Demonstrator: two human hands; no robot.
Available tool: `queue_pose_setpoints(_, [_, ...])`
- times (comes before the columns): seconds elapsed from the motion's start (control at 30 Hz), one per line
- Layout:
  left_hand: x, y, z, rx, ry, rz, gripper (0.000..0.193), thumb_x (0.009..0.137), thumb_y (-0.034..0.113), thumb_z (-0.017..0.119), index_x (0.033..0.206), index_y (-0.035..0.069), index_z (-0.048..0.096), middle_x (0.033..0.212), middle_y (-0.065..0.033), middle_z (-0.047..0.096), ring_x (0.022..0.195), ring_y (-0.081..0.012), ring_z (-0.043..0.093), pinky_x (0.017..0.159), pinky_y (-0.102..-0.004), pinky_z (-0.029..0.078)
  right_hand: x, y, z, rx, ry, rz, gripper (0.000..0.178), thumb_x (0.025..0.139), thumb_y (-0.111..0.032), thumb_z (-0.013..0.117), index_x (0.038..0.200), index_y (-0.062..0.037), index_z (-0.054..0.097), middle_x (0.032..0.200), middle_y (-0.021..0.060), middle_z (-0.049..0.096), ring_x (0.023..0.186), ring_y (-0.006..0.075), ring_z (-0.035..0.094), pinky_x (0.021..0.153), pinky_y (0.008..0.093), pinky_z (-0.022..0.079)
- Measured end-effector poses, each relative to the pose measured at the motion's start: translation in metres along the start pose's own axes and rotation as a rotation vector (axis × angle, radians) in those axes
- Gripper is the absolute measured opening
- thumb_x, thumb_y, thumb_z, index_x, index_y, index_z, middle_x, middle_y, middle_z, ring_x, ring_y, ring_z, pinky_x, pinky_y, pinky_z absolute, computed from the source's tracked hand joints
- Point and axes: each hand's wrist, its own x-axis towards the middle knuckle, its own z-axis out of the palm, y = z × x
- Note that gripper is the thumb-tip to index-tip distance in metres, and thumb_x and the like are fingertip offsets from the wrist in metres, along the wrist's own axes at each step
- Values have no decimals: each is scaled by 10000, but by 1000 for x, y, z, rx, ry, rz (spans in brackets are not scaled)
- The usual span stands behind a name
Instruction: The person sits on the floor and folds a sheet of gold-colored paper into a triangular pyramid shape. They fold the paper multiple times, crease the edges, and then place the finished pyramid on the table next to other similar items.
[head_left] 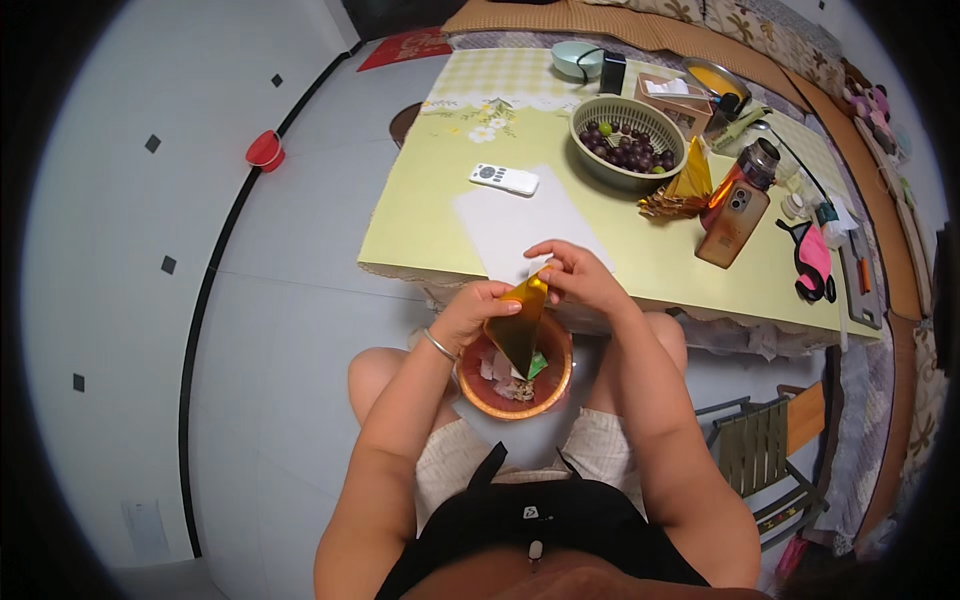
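A folded piece of shiny gold foil paper [519,330] is held between my two hands, its pointed end hanging down. My left hand [478,310] pinches its left edge, thumb on top; a bracelet circles that wrist. At the upper corner, my right hand [583,282] grips the foil between thumb and fingers. Directly below is a reddish-brown bin [468,392] between my knees, with paper scraps and a green wrapper inside. A white sheet of paper [525,222] lies just beyond my hands on the table. More folded gold foil [688,188] is piled farther right.
On the yellow-green tablecloth [410,215] are a white remote [505,179], a colander [596,177] of grapes, a phone [733,225] leaning by a flask [758,160], and a pink-and-black strapped item [815,258]. A folding chair [755,450] stands at right; a red bucket [265,151] is by the left wall.
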Motion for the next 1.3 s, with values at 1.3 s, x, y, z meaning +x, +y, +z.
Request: queue_pose_setpoints(1.3, [-245,-75,50,-516,821,579,239,900,31,665,1135,39,623,1035,-79,692,982,-216,663,952,-395,540,27,112,84,791,466,297,281,1019,-265,570,1181,-35,549,960,160,724,636,193,667,417,234,469])
